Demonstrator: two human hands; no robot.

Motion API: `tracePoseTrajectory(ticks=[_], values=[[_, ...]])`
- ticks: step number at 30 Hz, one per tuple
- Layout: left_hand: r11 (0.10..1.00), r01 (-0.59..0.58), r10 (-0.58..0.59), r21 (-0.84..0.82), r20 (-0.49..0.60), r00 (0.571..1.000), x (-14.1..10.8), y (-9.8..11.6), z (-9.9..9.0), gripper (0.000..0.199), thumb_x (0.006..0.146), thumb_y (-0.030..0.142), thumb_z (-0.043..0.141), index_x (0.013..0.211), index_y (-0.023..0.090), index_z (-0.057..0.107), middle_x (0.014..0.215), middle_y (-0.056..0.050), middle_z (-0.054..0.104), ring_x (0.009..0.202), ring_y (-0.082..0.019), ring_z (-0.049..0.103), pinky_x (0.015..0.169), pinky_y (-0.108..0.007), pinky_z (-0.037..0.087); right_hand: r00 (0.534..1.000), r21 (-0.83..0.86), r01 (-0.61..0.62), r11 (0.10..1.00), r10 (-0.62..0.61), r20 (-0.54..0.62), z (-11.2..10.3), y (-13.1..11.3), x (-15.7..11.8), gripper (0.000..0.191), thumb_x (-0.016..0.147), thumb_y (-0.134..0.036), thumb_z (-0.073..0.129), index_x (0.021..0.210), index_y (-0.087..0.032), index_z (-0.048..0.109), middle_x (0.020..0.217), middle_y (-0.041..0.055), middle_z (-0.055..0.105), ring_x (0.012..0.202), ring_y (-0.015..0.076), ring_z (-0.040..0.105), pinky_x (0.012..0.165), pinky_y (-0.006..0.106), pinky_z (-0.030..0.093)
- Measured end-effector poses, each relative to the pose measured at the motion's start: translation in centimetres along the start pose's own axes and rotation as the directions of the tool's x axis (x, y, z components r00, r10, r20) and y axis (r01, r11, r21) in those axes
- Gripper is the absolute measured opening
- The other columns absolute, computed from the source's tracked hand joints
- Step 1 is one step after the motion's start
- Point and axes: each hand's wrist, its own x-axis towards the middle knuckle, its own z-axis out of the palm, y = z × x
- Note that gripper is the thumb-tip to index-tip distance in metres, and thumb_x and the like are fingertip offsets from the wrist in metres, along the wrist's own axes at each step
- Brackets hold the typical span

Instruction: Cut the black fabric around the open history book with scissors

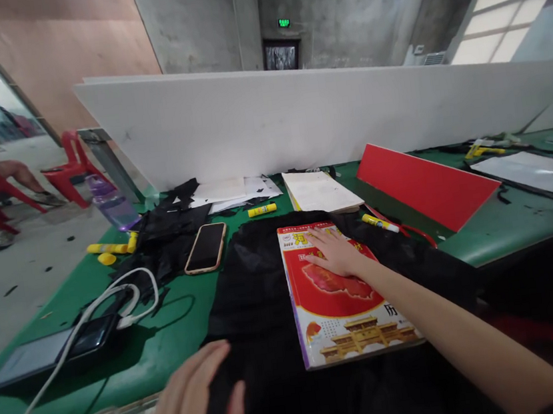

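The person's right hand [331, 252] lies flat, fingers extended and slightly spread, palm down on the upper part of a red-and-white softcover book [336, 300] with a gold gateway printed on its cover; it rests on the book without gripping it. The person's left hand [192, 402] is half open, fingers curved and thumb apart, at the near edge of the view; contact with the thin black sheet [246, 291] beside it cannot be determined. The book lies face up on this sheet, which covers part of a green-topped table [176, 374]. A light-framed black smartphone [205, 248] lies left of the book. A yellow cylindrical stick [262, 210] lies beyond the sheet's far edge.
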Motion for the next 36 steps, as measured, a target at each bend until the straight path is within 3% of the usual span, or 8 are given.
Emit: tracePoseTrajectory(ticks=[2,5,8,11,16,21,27,36], values=[[0.982,-0.131,0.139,-0.136,0.053,0.989,2.3,2.6,0.9,0.038,0.091,0.038,0.041,0.126,0.023,0.045,0.124,-0.006,0.059,0.113,-0.019,0.057,0.088,-0.030,0.051,1.000,-0.003,-0.002,1.000,0.002,-0.008,0.2,0.0,0.0,0.073,0.090,-0.064,0.026,0.144,-0.016,0.031,0.150,0.0117,0.028,0.137,0.0284,0.025,0.111,0.049,0.019],[0.970,-0.125,0.170,-0.210,0.214,0.962,4.9,4.8,4.0,0.043,0.093,0.037,0.041,0.133,0.022,0.038,0.136,-0.005,0.051,0.127,-0.019,0.044,0.101,-0.035,0.044,1.000,-0.002,-0.012,1.000,0.012,-0.022,0.4,-0.2,0.0,0.072,0.090,-0.064,0.027,0.143,-0.016,0.033,0.149,0.0118,0.030,0.137,0.0290,0.025,0.111,0.050,0.018],[0.969,-0.085,0.161,-0.232,0.334,0.928,6.2,4.9,7.8,0.057,0.092,0.047,0.040,0.141,0.018,0.031,0.146,-0.008,0.037,0.138,-0.026,0.025,0.109,-0.046,0.034,0.999,0.041,-0.016,0.999,0.018,-0.042,0.5,-0.3,0.0,0.071,0.089,-0.063,0.032,0.142,-0.017,0.036,0.149,0.0110,0.031,0.137,0.0290,0.025,0.111,0.051,0.017],[0.966,-0.123,0.211,-0.229,0.413,0.886,6.5,4.1,9.8,0.059,0.091,0.054,0.039,0.142,0.027,0.032,0.152,-0.002,0.026,0.140,-0.030,0.016,0.109,-0.052,0.029,0.997,0.164,0.001,0.986,0.011,-0.071,0.1,0.3,0.1,0.068,0.087,-0.062,0.041,0.139,-0.018,0.041,0.147,0.0105,0.034,0.136,0.0288,0.027,0.111,0.052,0.017],[0.951,-0.230,0.302,-0.206,0.458,0.836,6.9,4.1,9.5,0.053,0.095,0.047,0.031,0.146,0.036,0.016,0.152,0.008,0.024,0.142,-0.026,0.010,0.110,-0.056,0.026,0.995,0.550,-0.013,0.835,0.064,-0.075,-1.0,4.1,-0.2,0.041,0.090,-0.045,0.045,0.121,-0.023,0.059,0.126,0.0052,0.060,0.115,0.0217,0.055,0.100,0.038,0.042],[0.946,-0.290,0.325,-0.147,0.470,0.821,6.7,4.0,9.4,0.051,0.096,0.045,0.030,0.145,0.036,0.017,0.151,0.009,0.025,0.140,-0.024,0.021,0.108,-0.053,0.031,0.915,0.520,-0.091,0.849,0.278,-0.293,-0.2,8.5,-1.7,0.032,0.088,-0.035,0.047,0.111,-0.021,0.065,0.117,0.0069,0.064,0.111,0.0225,0.057,0.101,0.041,0.041],[0.938,-0.346,0.329,-0.016,0.351,0.876,5.2,2.6,9.7,0.058,0.091,0.047,0.041,0.145,0.036,0.020,0.149,0.011,0.030,0.140,-0.031,0.018,0.103,-0.050,0.038,0.801,0.541,-0.203,0.816,0.456,-0.388,2.1,11.3,-2.2,0.041,0.089,-0.028,0.036,0.124,-0.018,0.056,0.127,0.0096,0.058,0.119,0.0226,0.052,0.105,0.045,0.038],[0.927,-0.373,0.324,0.041,0.415,0.851,4.9,0.8,8.9,0.062,0.089,0.051,0.042,0.145,0.038,0.018,0.147,0.010,0.032,0.137,-0.036,0.022,0.100,-0.055,0.039,0.857,0.399,-0.259,0.880,0.399,-0.326,1.7,10.5,-2.6,0.064,0.085,-0.024,0.043,0.147,-0.023,0.023,0.142,0.0068,0.043,0.122,0.0244,0.049,0.104,0.043,0.040]])
